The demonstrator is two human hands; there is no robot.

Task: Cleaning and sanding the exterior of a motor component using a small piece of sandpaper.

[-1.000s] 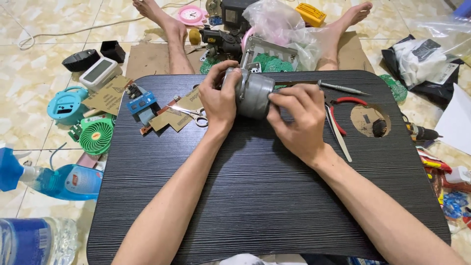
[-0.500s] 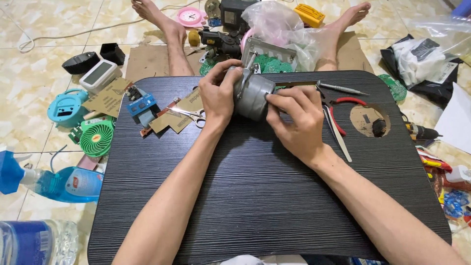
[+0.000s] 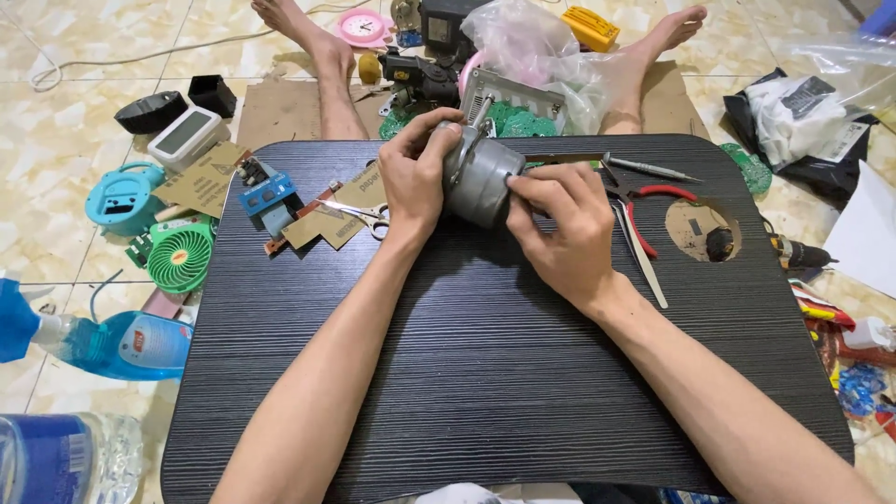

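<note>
Blue spray bottle [image 3: 112,341] lies on the tile at the left edge, a clear water bottle [image 3: 56,462] below it in the lower left corner. Above those, a green mini fan [image 3: 180,257], a teal round gadget [image 3: 121,198], a white box with a grey screen [image 3: 187,135] and a black tray [image 3: 149,112]. On the upper left of the black lap table [image 3: 485,373] sit cardboard scraps [image 3: 322,224], a small blue module [image 3: 267,194] and scissors [image 3: 359,215].

Left hand [image 3: 415,177], upper centre of frame, is wrapped around the left end of the grey motor [image 3: 481,173], fingers curled over the top and thumb underneath. Motor is held just above the table top edge, tilted, with a shaft sticking up toward the top of the frame. Right hand [image 3: 560,224] touches the motor's right side, fingers bent and pressed to the housing, thumb and forefinger pinching at its rim; whether something small is in the pinch, cannot tell.

Right of the hands: red-handled pliers [image 3: 644,201], a thin pointed tool [image 3: 653,168], a pale flat strip [image 3: 644,261], then a round hole in the table [image 3: 705,229]. Far right on the floor, a black bag with white cloth [image 3: 803,121].
</note>
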